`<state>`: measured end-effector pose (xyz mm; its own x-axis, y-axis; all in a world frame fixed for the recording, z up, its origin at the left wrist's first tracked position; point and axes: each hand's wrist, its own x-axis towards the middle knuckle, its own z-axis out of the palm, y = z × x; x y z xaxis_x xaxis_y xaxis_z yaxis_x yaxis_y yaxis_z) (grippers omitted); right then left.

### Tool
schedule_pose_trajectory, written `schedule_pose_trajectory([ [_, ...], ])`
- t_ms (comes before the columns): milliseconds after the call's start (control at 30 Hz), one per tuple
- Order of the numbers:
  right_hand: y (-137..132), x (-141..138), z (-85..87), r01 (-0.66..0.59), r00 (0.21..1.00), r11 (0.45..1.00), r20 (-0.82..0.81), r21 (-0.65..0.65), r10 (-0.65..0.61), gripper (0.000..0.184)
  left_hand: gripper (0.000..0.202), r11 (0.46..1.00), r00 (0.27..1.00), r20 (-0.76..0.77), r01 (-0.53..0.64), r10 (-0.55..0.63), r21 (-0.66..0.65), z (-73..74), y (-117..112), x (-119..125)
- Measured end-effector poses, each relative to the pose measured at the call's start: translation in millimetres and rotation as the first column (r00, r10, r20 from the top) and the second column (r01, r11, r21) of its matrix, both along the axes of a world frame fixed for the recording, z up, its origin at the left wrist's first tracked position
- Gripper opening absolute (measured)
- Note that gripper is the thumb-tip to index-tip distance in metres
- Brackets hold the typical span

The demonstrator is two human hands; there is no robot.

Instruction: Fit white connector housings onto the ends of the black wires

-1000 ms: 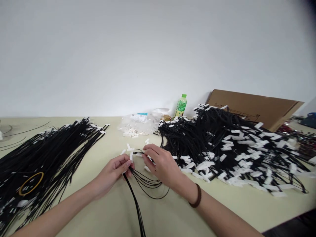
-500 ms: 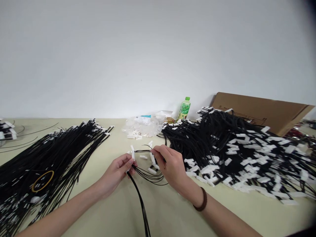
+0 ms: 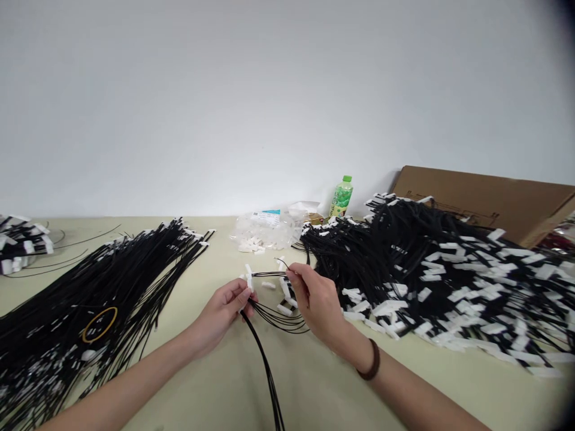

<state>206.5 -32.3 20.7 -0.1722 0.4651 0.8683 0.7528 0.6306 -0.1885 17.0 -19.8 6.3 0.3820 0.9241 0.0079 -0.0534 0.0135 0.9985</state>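
My left hand (image 3: 229,305) is closed on a white connector (image 3: 249,278), pinched between thumb and fingers. A bundle of black wires (image 3: 265,359) runs from under that hand down toward the table's front edge, and more wires curve off to the right. My right hand (image 3: 317,299) pinches thin black wires (image 3: 272,274) that stretch across from the connector; one loose end sticks up above its fingertips. Several white connectors (image 3: 286,293) lie on the table just behind and between the hands.
Black wires (image 3: 121,281) with white ends lie heaped at left, an orange-yellow band (image 3: 99,325) on them. A larger pile of wires with white connectors (image 3: 467,281) covers the right. Behind are a clear plastic bag (image 3: 269,230), a green-capped bottle (image 3: 342,196) and a cardboard box (image 3: 476,200).
The whole view has shifted slightly, so everything sits a little farther right. Both hands keep their grips, with little change between them.
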Motion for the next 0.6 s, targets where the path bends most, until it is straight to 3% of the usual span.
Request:
schedule_pose_trajectory([
  [200, -2.8, -2.7, -3.3, -0.073, 0.996, 0.993, 0.051, -0.094, 0.078, 0.016, 0.030, 1.000, 0.999, 0.041, -0.020, 0.021, -0.020, -0.6, 0.5, 0.3],
  [367, -8.6, -4.6, -0.7, -0.140, 0.982, 0.989, 0.119, -0.055, 0.146, 0.016, 0.029, 0.999, 0.996, 0.079, -0.036, 0.038, -0.023, -1.2, 1.3, -0.1],
  [600, -8.2, -7.5, -4.4, -0.143, 0.976, 0.989, 0.158, -0.043, 0.148, 0.018, 0.030, 0.997, 0.995, 0.082, -0.060, 0.063, -0.045, -1.7, 2.0, -1.2],
])
